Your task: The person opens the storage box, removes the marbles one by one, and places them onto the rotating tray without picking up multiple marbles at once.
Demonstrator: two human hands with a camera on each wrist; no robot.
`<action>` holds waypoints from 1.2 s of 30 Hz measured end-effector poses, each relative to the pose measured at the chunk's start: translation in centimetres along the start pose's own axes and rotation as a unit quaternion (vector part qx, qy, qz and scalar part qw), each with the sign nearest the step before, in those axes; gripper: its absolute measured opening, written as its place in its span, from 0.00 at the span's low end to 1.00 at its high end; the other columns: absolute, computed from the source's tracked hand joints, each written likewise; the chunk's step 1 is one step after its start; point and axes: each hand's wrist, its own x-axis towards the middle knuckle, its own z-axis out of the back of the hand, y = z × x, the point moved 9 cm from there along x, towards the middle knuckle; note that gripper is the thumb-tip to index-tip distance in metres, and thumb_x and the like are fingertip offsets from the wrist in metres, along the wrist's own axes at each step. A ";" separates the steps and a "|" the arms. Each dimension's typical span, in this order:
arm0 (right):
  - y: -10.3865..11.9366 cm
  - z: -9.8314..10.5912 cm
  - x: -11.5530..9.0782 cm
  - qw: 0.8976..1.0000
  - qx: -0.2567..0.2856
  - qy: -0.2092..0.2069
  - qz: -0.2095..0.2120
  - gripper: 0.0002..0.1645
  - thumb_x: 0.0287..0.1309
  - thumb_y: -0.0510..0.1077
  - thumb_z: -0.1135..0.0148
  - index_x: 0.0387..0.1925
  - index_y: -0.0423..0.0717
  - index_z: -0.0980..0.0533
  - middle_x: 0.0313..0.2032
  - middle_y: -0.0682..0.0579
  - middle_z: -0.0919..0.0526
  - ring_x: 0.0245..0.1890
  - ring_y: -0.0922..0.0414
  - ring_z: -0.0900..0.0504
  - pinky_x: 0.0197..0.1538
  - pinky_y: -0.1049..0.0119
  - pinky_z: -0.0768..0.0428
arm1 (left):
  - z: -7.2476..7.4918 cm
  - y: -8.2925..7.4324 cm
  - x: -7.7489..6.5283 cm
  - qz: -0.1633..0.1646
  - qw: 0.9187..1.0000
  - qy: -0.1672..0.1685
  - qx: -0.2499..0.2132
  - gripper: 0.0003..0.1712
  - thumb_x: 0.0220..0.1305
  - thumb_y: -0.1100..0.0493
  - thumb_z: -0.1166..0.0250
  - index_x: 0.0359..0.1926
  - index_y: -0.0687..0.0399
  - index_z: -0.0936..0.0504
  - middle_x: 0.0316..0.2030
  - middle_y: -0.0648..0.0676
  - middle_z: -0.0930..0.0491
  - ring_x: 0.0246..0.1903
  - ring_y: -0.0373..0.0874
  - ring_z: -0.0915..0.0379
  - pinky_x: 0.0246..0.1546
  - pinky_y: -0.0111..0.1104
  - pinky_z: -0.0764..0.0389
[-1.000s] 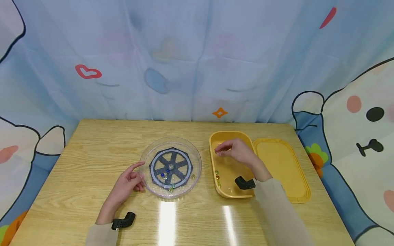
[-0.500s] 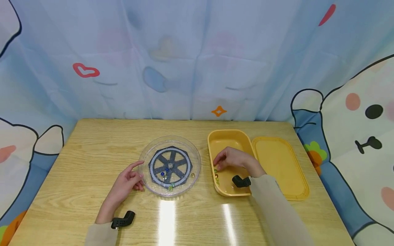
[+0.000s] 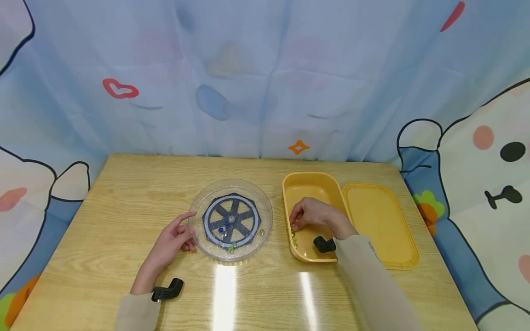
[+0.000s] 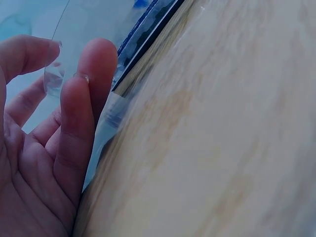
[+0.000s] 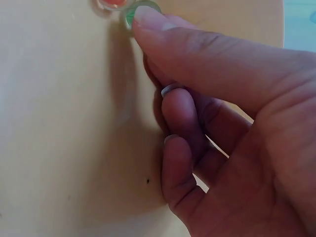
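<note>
My right hand point(image 3: 314, 215) reaches into the yellow plastic box point(image 3: 314, 178) along its left wall. In the right wrist view its thumb and a fingertip pinch a green marble point(image 5: 132, 17), partly covered by the thumb. A reddish marble point(image 5: 112, 4) lies right beside it; other marbles point(image 3: 294, 240) line the wall nearer me. My left hand point(image 3: 171, 241) is at the left rim of a round clear dish point(image 3: 267, 202), index finger extended to the rim and the other fingers loosely bent. Inside the dish, blue marbles point(image 3: 221, 230) and several others lie over a dark wheel-like pattern point(image 3: 233, 209).
A yellow lid point(image 3: 381, 220) lies flat against the box's right side. Wooden tabletop point(image 3: 141, 193) surrounds everything, its far edge meeting a blue patterned curtain point(image 3: 256, 82). Between dish and box is a narrow strip of table.
My right hand has come down and toward me inside the box, from above it to the marbles at the left wall. My left hand has stayed at the dish rim.
</note>
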 end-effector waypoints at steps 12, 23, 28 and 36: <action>-0.1 -0.1 0.2 1.000 -0.018 0.000 -0.014 0.07 0.48 0.40 0.22 0.30 0.47 0.15 0.26 0.58 0.17 0.28 0.60 0.25 0.37 0.66 0.27 | 0.2 -0.1 0.2 0.001 1.000 0.001 -0.002 0.28 0.74 0.65 0.43 0.72 0.58 0.36 0.29 0.65 0.21 0.23 0.49 0.20 0.28 0.34 0.20; 0.6 0.9 -0.8 0.998 0.034 -0.003 0.050 0.05 0.54 0.38 0.26 0.34 0.43 0.14 0.29 0.57 0.14 0.30 0.61 0.20 0.39 0.68 0.23 | 0.1 0.1 0.2 -0.001 1.000 0.001 0.000 0.28 0.74 0.65 0.43 0.72 0.59 0.36 0.29 0.65 0.21 0.23 0.48 0.20 0.28 0.33 0.19; 0.7 2.2 -1.9 0.996 0.065 -0.046 0.030 0.05 0.57 0.38 0.28 0.36 0.41 0.15 0.34 0.54 0.13 0.36 0.58 0.17 0.44 0.65 0.21 | 0.0 0.0 0.2 0.000 1.000 0.001 -0.001 0.28 0.74 0.65 0.43 0.72 0.58 0.36 0.29 0.65 0.21 0.23 0.48 0.20 0.27 0.33 0.20; 3.0 4.4 -3.5 0.982 0.079 -0.162 0.056 0.09 0.63 0.41 0.32 0.43 0.42 0.16 0.41 0.51 0.14 0.40 0.53 0.20 0.43 0.61 0.22 | 0.1 0.0 0.2 0.003 1.000 -0.002 0.002 0.28 0.74 0.64 0.43 0.72 0.58 0.36 0.29 0.65 0.21 0.23 0.48 0.20 0.27 0.33 0.20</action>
